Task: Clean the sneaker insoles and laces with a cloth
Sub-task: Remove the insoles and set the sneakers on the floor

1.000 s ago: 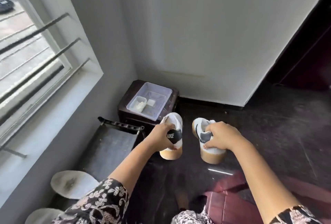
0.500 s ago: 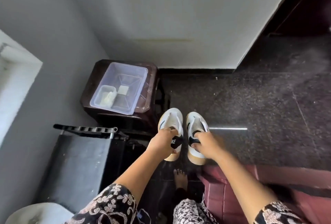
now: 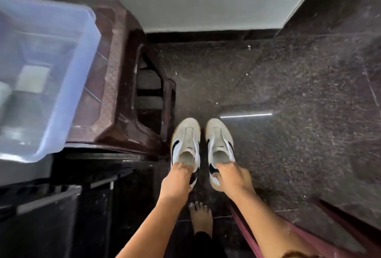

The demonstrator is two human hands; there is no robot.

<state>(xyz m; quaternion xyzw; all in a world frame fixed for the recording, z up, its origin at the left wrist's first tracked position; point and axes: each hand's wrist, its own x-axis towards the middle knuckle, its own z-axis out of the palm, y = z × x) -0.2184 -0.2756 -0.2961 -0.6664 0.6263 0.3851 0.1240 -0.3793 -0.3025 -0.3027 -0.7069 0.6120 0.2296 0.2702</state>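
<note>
Left hand (image 3: 177, 181) gripping the left sneaker (image 3: 185, 146), right hand (image 3: 231, 177) gripping the right sneaker (image 3: 219, 144), both on the floor (image 3: 288, 144) beside the stool (image 3: 123, 92) — setting down, next probably pulling insoles out

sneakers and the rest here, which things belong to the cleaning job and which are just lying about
Job: left sneaker held by left hand; right sneaker held by right hand.

Lying about: stool, clear tub on it, dark rack.
</note>
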